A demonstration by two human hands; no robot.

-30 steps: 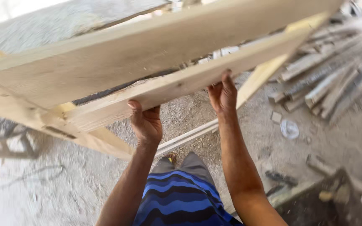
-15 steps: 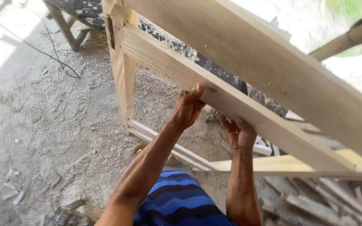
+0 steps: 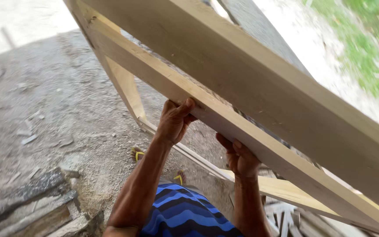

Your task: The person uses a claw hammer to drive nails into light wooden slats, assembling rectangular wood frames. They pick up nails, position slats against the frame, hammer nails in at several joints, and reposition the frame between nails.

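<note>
My left hand [image 3: 175, 120] is curled tight around the lower rail [image 3: 224, 125] of a big wooden frame [image 3: 259, 87], with my thumb on top and my fingers wrapped under it. My right hand [image 3: 241, 159] has a grip on the same rail a little lower down and to the right, fingers hooked over its edge. Both hands sit close together near the middle of the rail, so I think the long ends could swing or tip, and the frame could twist out of my grip. The rail has sharp square edges, so it could slip or poke my fingers if the weight shifts. My feet in yellow sandals [image 3: 137, 154] are right below the frame, and if it drops it could land on my toes. The frame is up in the air in front of me, tilted, running from the far left down to the near right. It is pale, fresh wood, smooth and clean, with a wide flat board on top and a thin upright piece [image 3: 126, 87] at the left. Old scrap boards [image 3: 36, 206] lie on the dirt ground [image 3: 44, 114] near my left side, and I could trip on them.
</note>
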